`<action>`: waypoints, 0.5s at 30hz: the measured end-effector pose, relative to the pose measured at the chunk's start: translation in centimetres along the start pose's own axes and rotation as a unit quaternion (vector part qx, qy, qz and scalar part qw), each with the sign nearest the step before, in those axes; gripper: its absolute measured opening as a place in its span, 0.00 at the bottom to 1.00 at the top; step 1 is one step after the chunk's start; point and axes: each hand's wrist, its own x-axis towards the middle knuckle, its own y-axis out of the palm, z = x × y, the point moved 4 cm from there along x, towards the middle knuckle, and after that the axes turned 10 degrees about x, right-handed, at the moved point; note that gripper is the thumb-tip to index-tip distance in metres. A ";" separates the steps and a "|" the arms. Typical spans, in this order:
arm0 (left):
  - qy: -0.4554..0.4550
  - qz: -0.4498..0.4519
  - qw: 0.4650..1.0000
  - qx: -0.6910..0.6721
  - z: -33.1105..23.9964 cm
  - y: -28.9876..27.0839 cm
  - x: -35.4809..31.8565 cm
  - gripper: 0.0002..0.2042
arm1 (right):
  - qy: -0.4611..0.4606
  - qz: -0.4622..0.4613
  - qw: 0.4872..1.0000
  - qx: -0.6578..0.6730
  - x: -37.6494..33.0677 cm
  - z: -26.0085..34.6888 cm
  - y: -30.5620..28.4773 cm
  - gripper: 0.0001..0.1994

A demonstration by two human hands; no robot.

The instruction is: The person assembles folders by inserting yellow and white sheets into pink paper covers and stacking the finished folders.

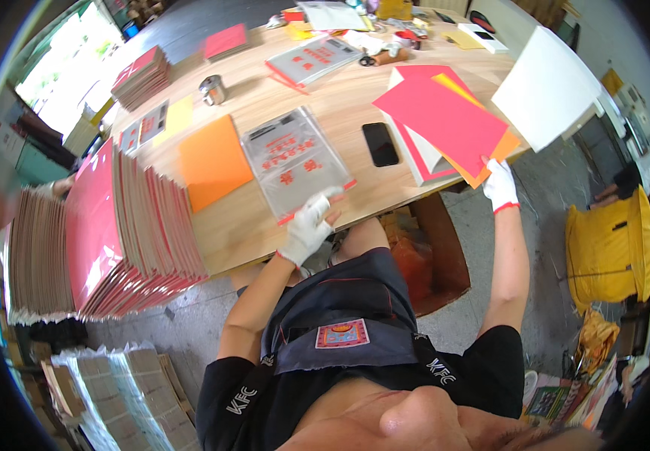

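My right hand (499, 185), in a white glove with a red cuff, pinches the near right corner of a red paper sheet (445, 113) and the orange sheets (477, 177) fanned beneath it. These lie at an angle over a pile of white and red sheets (420, 154) on the right of the table. My left hand (311, 228), gloved alike, is over the table's near edge with its fingers apart and nothing visible in them. Beside its fingertips is a stack of clear plastic sleeves (289, 161) with red print. Left of that, an orange sheet (212, 161) lies flat.
Tall stacks of red-covered packs (137, 225) stand at the left. A black phone (380, 144) lies mid-table, and a metal cup (212, 90) stands farther back. White sheets (546, 86) jut past the right edge. Below the table is an open carton (443, 255).
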 end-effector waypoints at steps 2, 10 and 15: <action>-0.033 -0.034 0.998 -0.041 1.2 -1.9 0.8 0.22 | -0.115 0.105 0.983 -0.096 -1.8 0.2 3.0 0.18; -0.128 -0.145 0.937 -0.291 6.2 -9.8 2.8 0.24 | -0.126 0.276 0.895 -0.328 -9.2 -8.5 12.7 0.10; -0.186 -0.077 0.949 -0.241 12.0 -8.6 -1.0 0.13 | -0.081 0.318 0.905 -0.272 -10.8 -13.8 14.4 0.20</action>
